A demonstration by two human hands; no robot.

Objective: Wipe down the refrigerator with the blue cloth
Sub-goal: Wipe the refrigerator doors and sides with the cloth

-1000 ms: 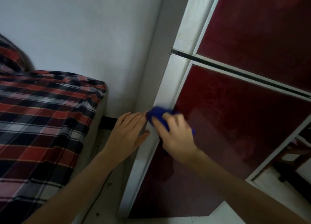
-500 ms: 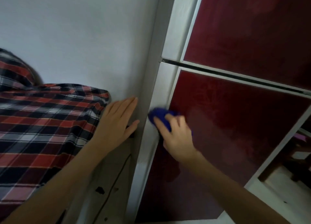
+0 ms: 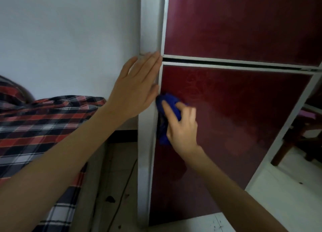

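- The left hand (image 3: 134, 90) is showing bare, with its back and knuckles facing the camera.
- Behind its wrist, the left forearm (image 3: 61, 162) is showing uncovered all the way to the frame edge, looking broader farther from the hand.
- The right hand (image 3: 181, 127) is likewise showing bare.
- Behind that hand, the right forearm (image 3: 235, 188) is showing uncovered to the frame edge.

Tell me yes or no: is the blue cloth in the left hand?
No, the right hand grips the blue cloth; the left hand rests flat on the edge of the refrigerator.
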